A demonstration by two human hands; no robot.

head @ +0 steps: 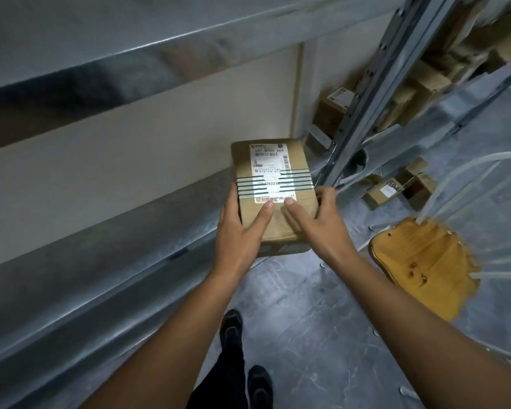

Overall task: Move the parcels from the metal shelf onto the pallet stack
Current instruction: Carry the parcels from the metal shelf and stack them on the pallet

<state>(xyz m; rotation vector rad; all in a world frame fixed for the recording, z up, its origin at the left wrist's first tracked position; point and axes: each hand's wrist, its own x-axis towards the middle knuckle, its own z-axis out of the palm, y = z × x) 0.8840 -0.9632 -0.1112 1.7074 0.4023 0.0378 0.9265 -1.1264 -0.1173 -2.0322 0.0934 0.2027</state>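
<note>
Two hands hold one brown parcel [273,214] at the frame's centre. From 7 o'clock toward the middle runs the grey front lip of the metal shelf [101,276]. The left hand [239,231] grips the parcel's left edge, thumb pressed flat on top, fingers wrapped round the side. The parcel carries a white label [270,169] with dark bands across its middle, and is held up in the air near the shelf's lip. The right hand [316,222] clamps its right edge, thumb on top, fingers curled at the side. At 1 o'clock blurred cardboard boxes [335,104] sit behind a steel upright [363,93]; at 4 o'clock, a wooden chair seat [422,264].
</note>
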